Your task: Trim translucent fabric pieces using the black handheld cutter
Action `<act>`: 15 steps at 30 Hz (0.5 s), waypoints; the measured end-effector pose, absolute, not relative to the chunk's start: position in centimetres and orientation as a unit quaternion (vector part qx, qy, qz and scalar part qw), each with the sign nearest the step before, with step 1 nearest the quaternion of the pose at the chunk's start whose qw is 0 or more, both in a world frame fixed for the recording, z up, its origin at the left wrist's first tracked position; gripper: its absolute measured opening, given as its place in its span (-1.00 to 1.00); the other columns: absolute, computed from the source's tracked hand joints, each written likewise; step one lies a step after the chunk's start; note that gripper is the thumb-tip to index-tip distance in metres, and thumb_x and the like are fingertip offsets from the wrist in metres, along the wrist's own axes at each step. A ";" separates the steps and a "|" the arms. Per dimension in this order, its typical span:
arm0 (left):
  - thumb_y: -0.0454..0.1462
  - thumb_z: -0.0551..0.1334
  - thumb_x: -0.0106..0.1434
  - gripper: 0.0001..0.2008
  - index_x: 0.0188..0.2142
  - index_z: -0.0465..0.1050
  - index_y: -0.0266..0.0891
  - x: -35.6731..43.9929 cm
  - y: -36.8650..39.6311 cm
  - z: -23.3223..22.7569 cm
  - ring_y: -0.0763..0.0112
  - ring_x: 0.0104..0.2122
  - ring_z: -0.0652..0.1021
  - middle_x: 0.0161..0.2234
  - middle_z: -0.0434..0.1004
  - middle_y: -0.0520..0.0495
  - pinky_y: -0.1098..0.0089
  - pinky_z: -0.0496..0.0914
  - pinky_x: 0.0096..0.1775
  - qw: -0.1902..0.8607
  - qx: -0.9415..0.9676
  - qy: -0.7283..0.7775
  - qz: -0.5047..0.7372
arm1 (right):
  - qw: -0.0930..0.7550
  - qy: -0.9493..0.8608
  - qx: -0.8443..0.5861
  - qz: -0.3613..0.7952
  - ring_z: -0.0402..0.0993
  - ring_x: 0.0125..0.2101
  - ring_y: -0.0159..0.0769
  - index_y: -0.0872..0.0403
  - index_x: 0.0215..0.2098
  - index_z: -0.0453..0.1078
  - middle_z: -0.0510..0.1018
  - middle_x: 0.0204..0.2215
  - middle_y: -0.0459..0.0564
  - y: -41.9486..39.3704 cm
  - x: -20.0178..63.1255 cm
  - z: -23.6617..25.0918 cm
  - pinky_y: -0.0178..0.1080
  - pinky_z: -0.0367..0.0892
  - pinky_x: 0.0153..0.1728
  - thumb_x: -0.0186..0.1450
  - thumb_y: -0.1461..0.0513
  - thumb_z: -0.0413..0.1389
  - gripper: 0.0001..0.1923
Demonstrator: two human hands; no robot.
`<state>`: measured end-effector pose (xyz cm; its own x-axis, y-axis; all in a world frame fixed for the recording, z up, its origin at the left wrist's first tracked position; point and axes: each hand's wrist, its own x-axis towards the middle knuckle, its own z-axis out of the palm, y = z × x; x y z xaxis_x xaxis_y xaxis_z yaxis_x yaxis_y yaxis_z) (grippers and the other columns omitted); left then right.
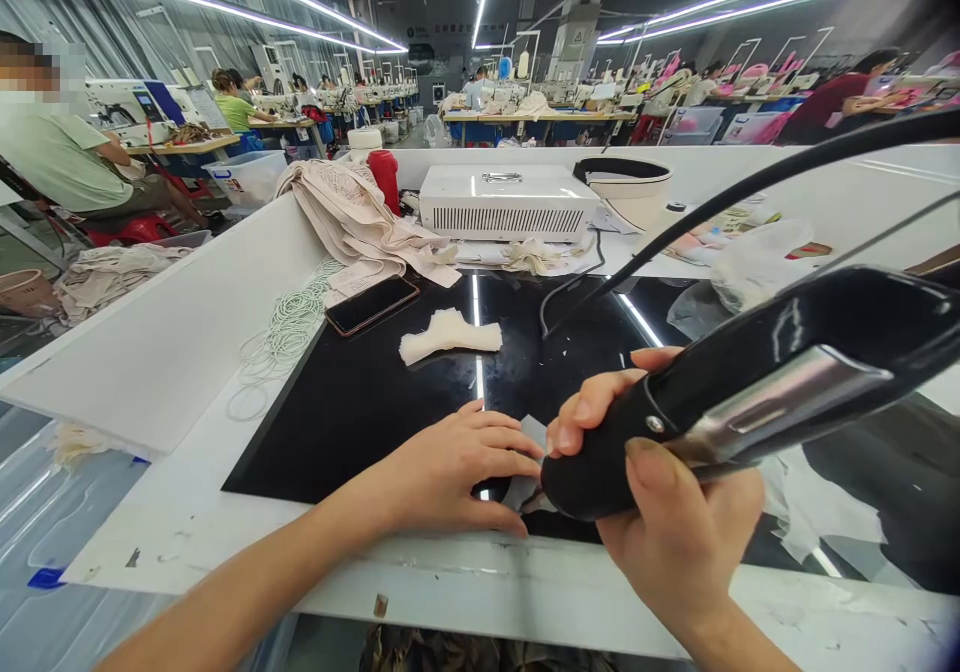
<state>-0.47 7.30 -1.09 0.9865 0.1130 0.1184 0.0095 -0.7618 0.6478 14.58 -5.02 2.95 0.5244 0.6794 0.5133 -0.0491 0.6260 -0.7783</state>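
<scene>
My right hand (660,512) grips a black hand-held tool (757,382) with a metal strip along its side and a black cord running up and right. Its rounded front end rests low over the black glossy mat (360,392). My left hand (450,472) lies flat on the mat, fingers apart, pressing a small grey fabric piece (529,437) right beside the tool's tip. A cream fabric piece (448,336) lies farther back on the mat.
A phone (371,304) sits at the mat's back left, beside looped white elastic cord (289,327). Behind are a beige fabric pile (352,217), a red bottle (385,177), a white box machine (506,202) and a plastic bag (757,262). Seated people work at sewing tables beyond.
</scene>
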 end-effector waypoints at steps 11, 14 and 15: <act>-0.02 0.53 0.41 -0.62 0.10 0.70 -0.12 -1.3 7.2 -0.9 0.06 0.28 0.59 0.23 0.68 -0.15 -0.18 0.07 0.55 0.313 0.942 0.023 0.117 | 0.840 -0.367 -0.379 0.129 0.54 -0.51 -0.28 -0.06 0.02 0.55 0.61 -0.39 -0.15 -4.3 18.1 4.8 -0.20 0.55 -0.51 0.28 0.08 0.52 -0.58; -0.02 0.48 0.46 -0.55 0.22 0.63 -0.16 -0.8 7.1 -0.9 0.04 0.31 0.58 0.31 0.61 -0.21 -0.22 0.07 0.56 0.292 0.949 0.025 0.121 | 0.840 -0.368 -0.387 0.100 0.53 -0.53 -0.28 -0.06 0.01 0.55 0.61 -0.39 -0.16 -4.0 19.1 4.7 -0.18 0.53 -0.52 0.30 0.09 0.50 -0.61; -0.03 0.47 0.48 -0.52 0.28 0.60 -0.17 -0.6 7.2 -0.9 0.04 0.32 0.58 0.32 0.60 -0.23 -0.22 0.09 0.56 0.284 0.951 0.024 0.120 | 0.838 -0.372 -0.388 0.097 0.53 -0.52 -0.28 -0.06 0.02 0.54 0.61 -0.39 -0.16 -4.0 19.2 4.6 -0.18 0.53 -0.50 0.31 0.09 0.50 -0.61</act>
